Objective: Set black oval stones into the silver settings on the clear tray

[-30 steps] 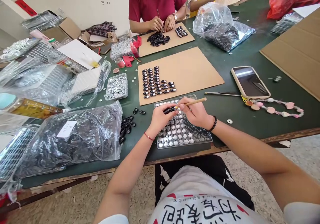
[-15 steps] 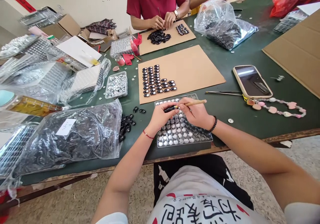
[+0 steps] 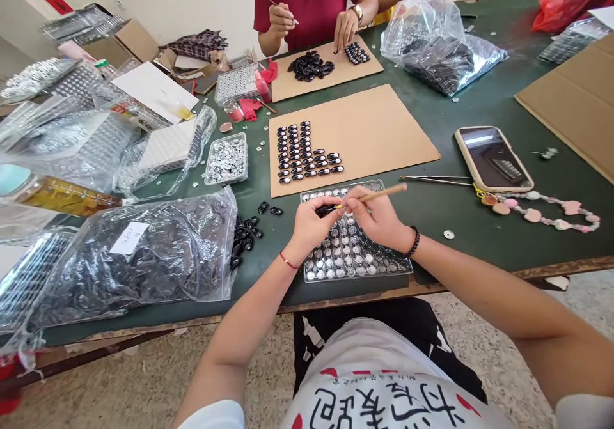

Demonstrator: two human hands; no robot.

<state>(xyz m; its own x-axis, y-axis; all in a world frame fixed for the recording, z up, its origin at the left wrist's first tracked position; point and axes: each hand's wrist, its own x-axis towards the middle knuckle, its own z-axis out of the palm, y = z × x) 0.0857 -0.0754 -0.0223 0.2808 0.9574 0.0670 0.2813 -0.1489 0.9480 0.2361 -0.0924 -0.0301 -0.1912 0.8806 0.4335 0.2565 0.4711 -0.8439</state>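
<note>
Over a clear plastic tray (image 3: 357, 263) of round silvery pieces, my two hands meet. My left hand (image 3: 311, 227) pinches a small black oval piece (image 3: 326, 210) between thumb and fingers. In my right hand (image 3: 377, 220) is a thin wooden-handled brush (image 3: 384, 194), its tip at the black piece and partly hidden by fingers. Beyond the tray lies a cardboard sheet (image 3: 378, 128) with rows of black pieces with pale centres (image 3: 300, 154) on its left side. Loose black pieces (image 3: 247, 234) spill beside a plastic bag (image 3: 158, 256) at my left.
A box of silvery discs (image 3: 227, 159) stands left of the cardboard. Tweezers (image 3: 434, 179) and a phone (image 3: 493, 158) with a bead strap (image 3: 532, 215) lie to the right. Across the table, a person in a red shirt (image 3: 311, 7) works at another cardboard sheet (image 3: 288, 87).
My hands stay together over the tray, with the brush slightly shifted. The person opposite has parted their hands, raising one with a thin stick and lowering the other to the black pieces.
</note>
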